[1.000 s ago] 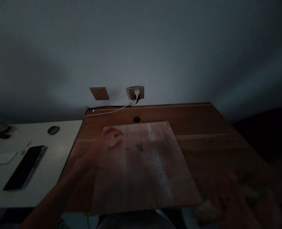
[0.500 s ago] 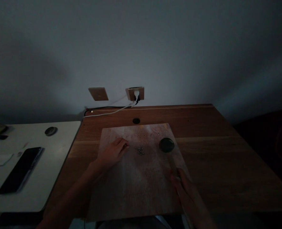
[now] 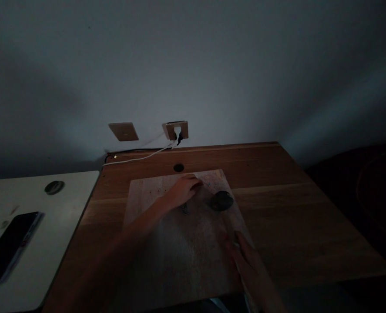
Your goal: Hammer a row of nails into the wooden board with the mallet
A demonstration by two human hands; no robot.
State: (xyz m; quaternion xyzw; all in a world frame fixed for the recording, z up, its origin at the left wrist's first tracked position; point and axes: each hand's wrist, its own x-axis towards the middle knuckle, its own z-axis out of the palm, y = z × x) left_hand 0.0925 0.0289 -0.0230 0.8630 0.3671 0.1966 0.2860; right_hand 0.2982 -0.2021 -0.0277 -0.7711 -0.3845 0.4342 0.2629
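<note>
My left hand reaches over the far part of a pale wooden board. Its fingers are pinched together near the board's far edge; whatever is between them is too small and dark to make out. Partly under that hand lies a small pile of metal nails. A row of small dots, perhaps nail heads or holes, runs along the board's far side, partly hidden by the hand. My right hand is closed around the handle of a mallet, whose dark round head is above the board's right side.
The board rests on a brown wooden table against a wall. A white table adjoins it on the left, bearing a phone and a dark round disc. Cables run to a wall socket.
My left hand has moved right along the board, past the nail pile toward the mallet head. My right hand still grips the mallet. The view has shifted slightly to the right.
</note>
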